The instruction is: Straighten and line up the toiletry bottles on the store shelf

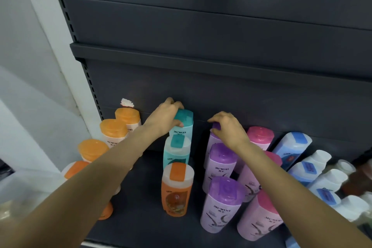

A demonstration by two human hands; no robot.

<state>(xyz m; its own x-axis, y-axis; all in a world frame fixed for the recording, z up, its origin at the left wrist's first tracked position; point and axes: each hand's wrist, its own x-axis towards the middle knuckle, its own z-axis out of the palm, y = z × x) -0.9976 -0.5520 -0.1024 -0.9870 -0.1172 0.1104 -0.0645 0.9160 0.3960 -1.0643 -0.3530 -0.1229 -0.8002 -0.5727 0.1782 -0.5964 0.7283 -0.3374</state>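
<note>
Toiletry bottles stand in rows on a dark grey shelf (145, 223). My left hand (164, 116) grips the teal cap of the rearmost teal bottle (185, 125), near the back panel. My right hand (229, 129) is closed on the purple cap of the rearmost purple bottle (216, 126), mostly hidden under my fingers. In front of the teal bottle stand a second teal bottle (177, 151) and an orange bottle (177, 189). Two more purple bottles (221, 203) stand in front of my right hand.
Orange-capped bottles (113, 131) line the left end beside the slotted upright. Pink bottles (259, 137), blue-capped bottles (293, 147) and white bottles (320, 159) crowd the right. An upper shelf edge (181, 56) overhangs. A torn white label (127, 102) sticks to the back panel.
</note>
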